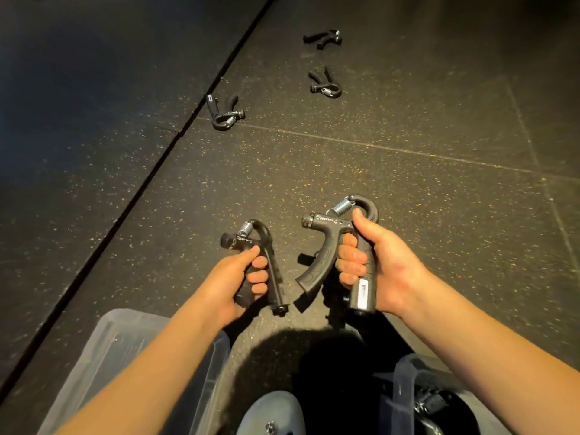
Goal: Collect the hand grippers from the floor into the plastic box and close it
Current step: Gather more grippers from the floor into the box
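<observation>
My left hand (238,277) grips a black hand gripper (266,246) by one handle, spring end pointing away from me. My right hand (376,262) holds a second black hand gripper (329,227), fingers curled round the handle with the white label, its other handle sticking out to the left. Both are held above the floor. Three more hand grippers lie on the floor ahead: one (224,113) by the dark seam, one (324,84) farther off, one (323,39) at the back. The clear plastic box (405,390) shows at the bottom right, with a gripper inside.
A clear plastic lid (125,343) lies on the floor at the bottom left, partly under my left forearm. A grey shoe tip (276,412) is at the bottom centre. The floor is dark speckled rubber matting (408,171) with seams; a darker strip runs along the left.
</observation>
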